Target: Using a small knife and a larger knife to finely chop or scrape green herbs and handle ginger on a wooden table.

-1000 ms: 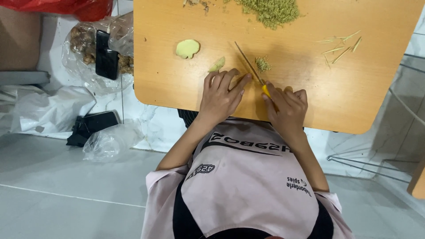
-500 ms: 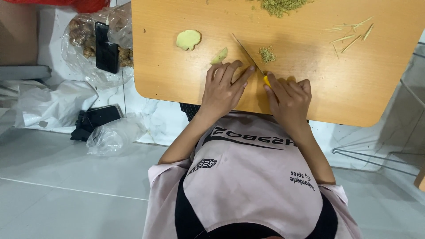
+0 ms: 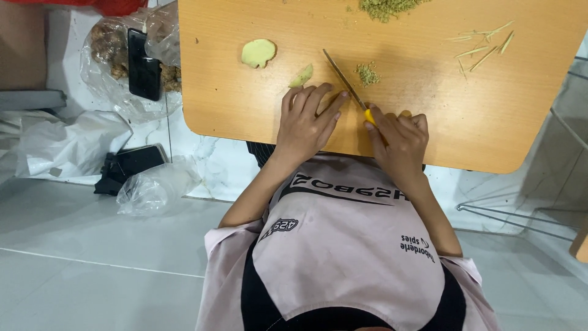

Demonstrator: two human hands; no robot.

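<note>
Nearest the camera, a pale pink apron [image 3: 349, 245] with dark lettering drapes over the person's front, smooth and slightly creased. Beyond it, both forearms reach to a low wooden table [image 3: 245, 104] with a smooth orange-brown top and rounded corners; its far edge is cut off by the frame. The left hand [image 3: 306, 119] lies flat, fingers spread and pressing down on the board; whatever is under the fingertips is hidden. The right hand [image 3: 398, 138] is closed around the yellow handle of a knife [image 3: 349, 86], most of the handle concealed in the fist, the thin narrow blade angled away up and to the left, just beside the left fingertips. A small pile of fine green chopped bits [image 3: 367, 73] sits just right of the blade. A pale yellow wedge of ginger [image 3: 301, 76] lies just beyond the left hand, and a flat, lobed ginger slice [image 3: 258, 53] farther left. Thin dry stalk slivers [image 3: 484, 43] are scattered at the far right, and a larger green chopped heap [image 3: 389, 7] is cropped at the top edge. On the tiled floor to the left lie crumpled clear plastic bags [image 3: 153, 187], a black phone [image 3: 144, 64] and a dark pouch [image 3: 128, 165].
</note>
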